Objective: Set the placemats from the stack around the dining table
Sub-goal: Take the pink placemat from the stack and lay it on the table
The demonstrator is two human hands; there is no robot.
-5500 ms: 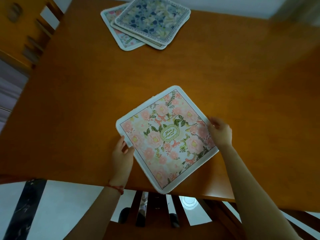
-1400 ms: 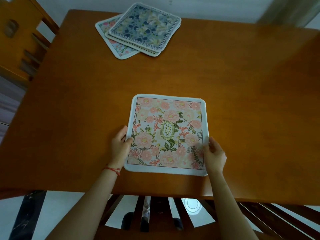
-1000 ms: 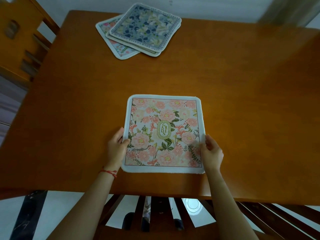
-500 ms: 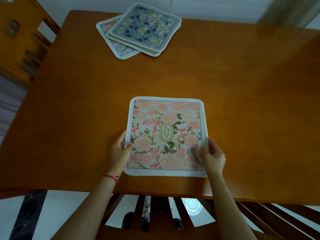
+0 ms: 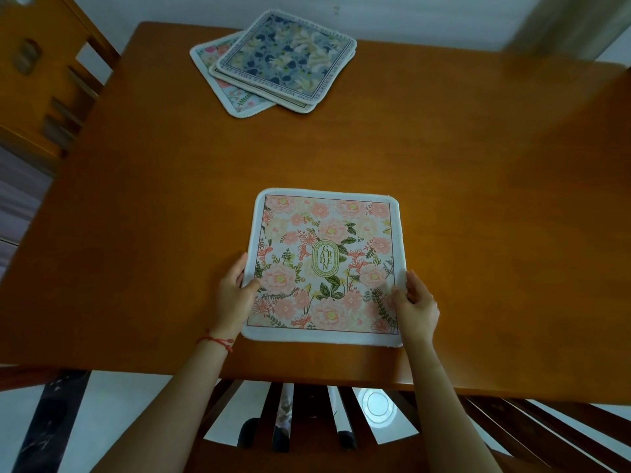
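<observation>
While the pink floral placemat lies flat near the table's near edge, squared to it, both hands grip its side borders. The left hand pinches the left border, thumb on the print and fingers curled at the edge; the right hand holds the right border the same way. This mat looks placed, so the next move likely turns on the stack of placemats, which lies straight ahead at the far edge, well apart from both hands and a little to the left, so the left hand seems nearer. The wooden dining table is an orange-brown slab; a slatted chair back shows below, another chair stands at the left, and a pale wall runs behind.
</observation>
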